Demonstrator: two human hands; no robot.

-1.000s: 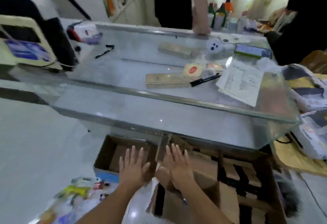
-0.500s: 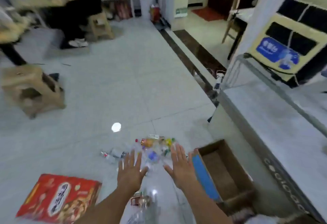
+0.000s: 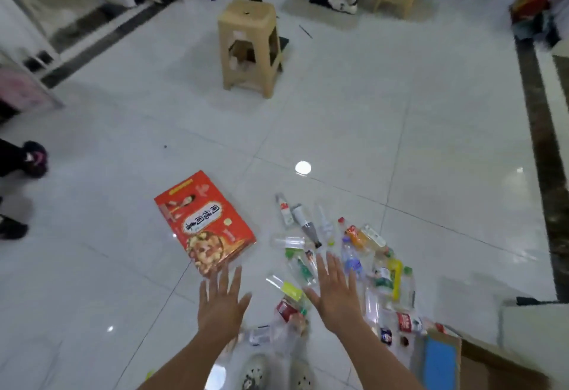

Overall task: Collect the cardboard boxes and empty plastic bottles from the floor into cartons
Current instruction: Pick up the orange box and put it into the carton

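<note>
Nearest us, two feet in pale clogs (image 3: 255, 372) stand at the bottom edge, partly cut off. Our left hand (image 3: 222, 303) and right hand (image 3: 335, 294) are both stretched forward, palms down, fingers (image 3: 327, 266) spread wide and gripping nothing; they hang above the floor (image 3: 400, 130), not touching any item. We read this as a ready pose before the first pick, since nothing looks collected yet.

At bottom right a brown carton (image 3: 480, 365) with a blue side panel sits close by, probably placed there so drops are short; its inside is cut off, so contents unknown.

The empty plastic bottles (image 3: 351, 260) lie scattered in a loose heap just ahead of and right of the right hand, some under our forearms; clear ones blur into the glossy tile, count uncertain. A flat red cardboard box (image 3: 204, 223) lies just beyond the left hand, apart from the bottles.

Farther off stands a beige plastic stool (image 3: 251, 47); another person's shoes (image 3: 341, 3) show at the top, blurred.
</note>
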